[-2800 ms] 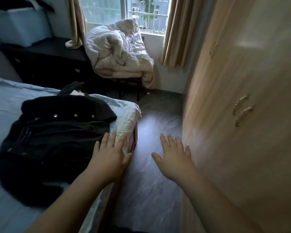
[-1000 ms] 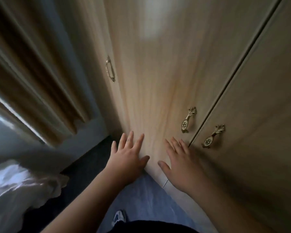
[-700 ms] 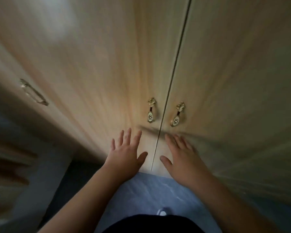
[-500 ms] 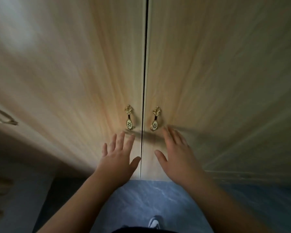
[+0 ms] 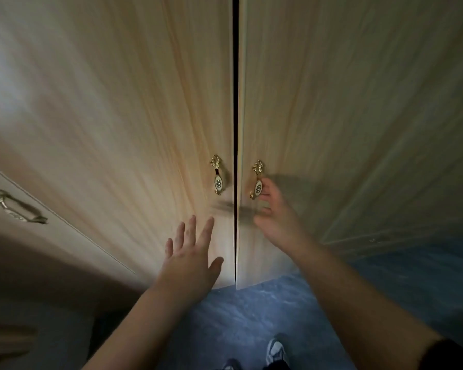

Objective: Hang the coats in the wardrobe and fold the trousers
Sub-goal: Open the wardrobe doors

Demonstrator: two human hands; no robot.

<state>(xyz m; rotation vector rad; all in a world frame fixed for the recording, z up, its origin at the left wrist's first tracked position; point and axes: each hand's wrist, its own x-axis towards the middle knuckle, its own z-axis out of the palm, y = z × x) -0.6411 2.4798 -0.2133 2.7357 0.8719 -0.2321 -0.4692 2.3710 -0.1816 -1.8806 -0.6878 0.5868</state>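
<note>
The light wooden wardrobe fills the view, its left door (image 5: 145, 129) and right door (image 5: 345, 102) meeting at a dark gap. Each door carries a small gold handle. My right hand (image 5: 275, 217) is up at the right door handle (image 5: 257, 172), its fingers curled round the lower part. My left hand (image 5: 190, 260) is held flat with spread fingers in front of the left door, below the left door handle (image 5: 218, 178), holding nothing. No coats or trousers are in view.
A further wardrobe door with a gold handle (image 5: 14, 209) angles away at the left. Blue-grey floor (image 5: 251, 316) lies below, and my shoe (image 5: 275, 351) stands close to the doors.
I have turned from the bed and black coat to face the wardrobe. My right hand has risen from below the handles and curled onto the right handle; my left hand stays low and flat.
</note>
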